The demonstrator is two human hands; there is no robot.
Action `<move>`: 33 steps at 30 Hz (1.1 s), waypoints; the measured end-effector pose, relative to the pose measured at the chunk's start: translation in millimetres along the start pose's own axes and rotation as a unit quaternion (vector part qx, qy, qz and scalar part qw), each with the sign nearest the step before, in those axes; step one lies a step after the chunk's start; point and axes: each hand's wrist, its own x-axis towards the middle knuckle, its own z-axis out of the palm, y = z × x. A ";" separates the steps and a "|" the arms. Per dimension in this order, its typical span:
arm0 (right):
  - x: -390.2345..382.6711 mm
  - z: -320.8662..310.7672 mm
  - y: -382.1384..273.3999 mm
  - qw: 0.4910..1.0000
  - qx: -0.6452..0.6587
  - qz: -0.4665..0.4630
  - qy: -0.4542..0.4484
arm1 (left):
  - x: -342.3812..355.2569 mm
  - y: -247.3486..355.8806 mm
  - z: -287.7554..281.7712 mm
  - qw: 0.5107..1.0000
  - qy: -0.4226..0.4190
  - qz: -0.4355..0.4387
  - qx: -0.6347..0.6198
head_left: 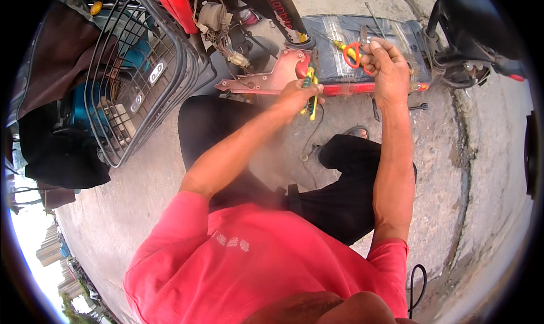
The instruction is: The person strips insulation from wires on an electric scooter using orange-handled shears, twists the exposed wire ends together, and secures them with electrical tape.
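My left hand [294, 99] is closed around a pair of pliers [311, 104] with yellow-and-green handles, beside a faded red plastic panel [272, 75]. My right hand [390, 69] is over the scooter's footboard [334, 26], its fingers closed at the orange-red scissors [347, 54]. One scissor loop shows left of the fingers; the fingertips hide part of the grip. A yellow-handled screwdriver [338, 43] lies against the scissors, its shaft pointing to the far left.
Loose wires and connectors [235, 55] hang from the scooter's opened front. A wire basket [136, 86] stands at the left. The scooter's black seat [470, 24] is at the right. A thin cable [306, 154] lies on the concrete near my foot.
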 end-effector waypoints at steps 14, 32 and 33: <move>-8.1 -2.4 -8.2 0.988 -0.138 -0.070 -0.014 | 52.3 -12.3 10.4 0.985 0.116 -0.090 0.091; -38.0 -10.7 -10.5 0.976 -0.198 -0.080 -0.042 | 4.1 -150.6 -48.8 0.983 -0.056 -0.178 0.000; -37.7 -10.9 -9.2 0.978 -0.185 -0.081 -0.046 | 5.5 -171.8 -53.1 0.978 -0.054 -0.201 0.024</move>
